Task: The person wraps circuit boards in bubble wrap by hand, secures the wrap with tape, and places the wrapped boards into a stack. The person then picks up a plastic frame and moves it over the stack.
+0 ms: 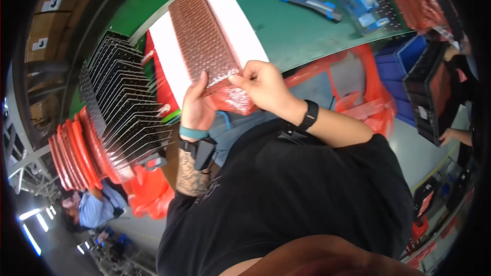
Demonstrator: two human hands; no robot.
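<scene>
A long pinkish-red bubble-wrap bag (202, 33) lies over a white sheet (232, 13) on the green table. My left hand (197, 106) grips the bag's near left corner, its thumb along the edge and its other fingers underneath. At the near right corner, my right hand (268, 89) pinches the loose, shiny plastic of the same bag between thumb and forefinger. Crumpled red film hangs off the table edge between the two hands. Whatever the bag contains cannot be made out.
Farther right on the table lie a blue utility knife (309, 4) and a blue tape dispenser (360, 2). Black perforated panels (128, 87) and red bubble-wrap bags (76, 151) stand at left. Blue bins (399, 74) and a black crate (427, 97) are right, near another person's hand (452, 135).
</scene>
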